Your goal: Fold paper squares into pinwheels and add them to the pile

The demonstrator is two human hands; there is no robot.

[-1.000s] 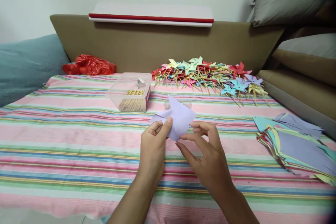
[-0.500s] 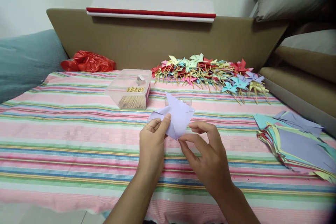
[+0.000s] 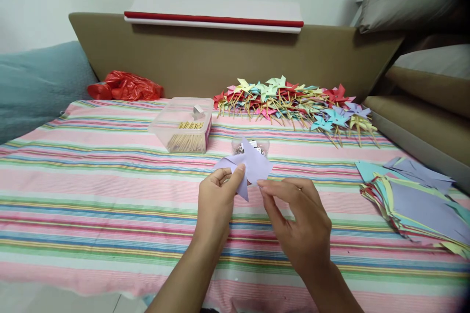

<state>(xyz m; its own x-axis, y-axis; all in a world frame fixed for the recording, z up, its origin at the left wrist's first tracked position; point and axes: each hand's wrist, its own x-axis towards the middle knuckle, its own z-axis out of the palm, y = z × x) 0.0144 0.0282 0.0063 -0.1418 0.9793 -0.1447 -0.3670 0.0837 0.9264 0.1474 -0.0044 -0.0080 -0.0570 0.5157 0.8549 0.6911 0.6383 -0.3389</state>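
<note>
Between my hands is a purple paper pinwheel (image 3: pixel 257 165), partly folded, its points sticking out up, left and down. My left hand (image 3: pixel 218 195) pinches it near the middle, thumb on top over a folded-in point. With thumb and forefinger, my right hand (image 3: pixel 299 220) grips the lower right corner of the paper. Just behind the paper stands a small clear tub (image 3: pixel 264 145) of tiny metal pieces, partly hidden by it. Farther left, a clear plastic box (image 3: pixel 157 129) holds many thin wooden sticks (image 3: pixel 187 142) and a small grey-white block (image 3: pixel 198 110).
Finished pinwheels on sticks (image 3: pixel 279 98) lie heaped at the back right. A stack of coloured paper sheets (image 3: pixel 422 205) sits at the right. A red plastic bag (image 3: pixel 128 87) rests at the back left, on the striped cloth (image 3: pixel 91 186). Cushions (image 3: pixel 422 78) border the right side.
My right hand has taken the lower right corner of the purple paper and lifted it inward. The point at the bottom now hangs free. The small tub shows more.
</note>
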